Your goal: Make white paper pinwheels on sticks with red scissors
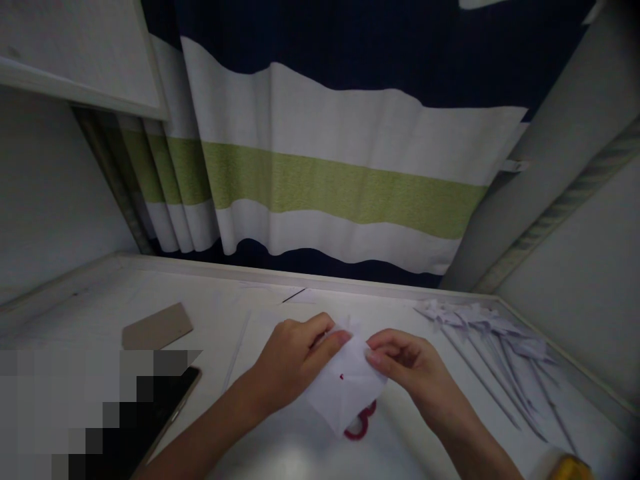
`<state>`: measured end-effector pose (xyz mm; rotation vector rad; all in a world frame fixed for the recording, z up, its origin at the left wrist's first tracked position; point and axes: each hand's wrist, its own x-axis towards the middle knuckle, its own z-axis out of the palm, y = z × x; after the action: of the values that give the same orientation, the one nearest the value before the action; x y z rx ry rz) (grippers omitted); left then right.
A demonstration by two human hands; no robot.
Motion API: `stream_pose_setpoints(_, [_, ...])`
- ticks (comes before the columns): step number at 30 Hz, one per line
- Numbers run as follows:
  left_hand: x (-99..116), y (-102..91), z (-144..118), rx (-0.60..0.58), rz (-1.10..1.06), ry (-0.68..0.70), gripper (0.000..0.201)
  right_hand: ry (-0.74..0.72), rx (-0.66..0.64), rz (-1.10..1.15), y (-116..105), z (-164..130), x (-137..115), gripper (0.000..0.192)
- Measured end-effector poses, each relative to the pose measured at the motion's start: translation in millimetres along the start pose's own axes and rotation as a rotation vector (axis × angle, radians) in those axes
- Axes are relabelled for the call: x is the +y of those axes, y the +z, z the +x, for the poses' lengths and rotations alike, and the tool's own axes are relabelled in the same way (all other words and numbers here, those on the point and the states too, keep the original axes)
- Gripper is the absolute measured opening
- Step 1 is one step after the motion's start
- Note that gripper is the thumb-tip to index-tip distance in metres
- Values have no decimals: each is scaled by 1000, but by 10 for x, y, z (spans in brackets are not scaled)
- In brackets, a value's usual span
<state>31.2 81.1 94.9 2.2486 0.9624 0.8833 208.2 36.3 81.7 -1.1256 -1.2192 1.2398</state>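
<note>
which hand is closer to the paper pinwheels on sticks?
Right. The right hand sits just beside the pinwheels; the left hand is farther, across the folded paper.

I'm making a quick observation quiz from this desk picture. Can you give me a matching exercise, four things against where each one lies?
Things:
1. folded white paper
2. red scissors
3. brown cardboard piece
4. paper pinwheels on sticks

Places:
A. far right of the desk
B. left of the hands, flat on the desk
C. between the left hand and right hand
D. partly hidden under the paper

Pairs: 1-C, 2-D, 3-B, 4-A
</note>
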Motion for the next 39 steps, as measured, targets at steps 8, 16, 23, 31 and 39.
stream_pose_setpoints(8, [-88,164,-118,-77,-764,-286,33,-164,244,-55,8,-39,28,14])
stream_pose_setpoints(16, [-46,113,-194,-79,-715,-373,38,-111,170,-437,-56,-54,256,27])
stream_pose_setpoints(23, [-95,-1,-165,52,-635,-424,58,-51,63,-928,-30,-135,841,7])
stream_pose_setpoints(31, [-45,-24,-133,-50,-857,-545,53,-33,37,-800,42,-47,913,4])
stream_pose_setpoints(39, [-2,-138,-164,-110,-897,-504,35,73,-33,-138,74,-47,665,33])
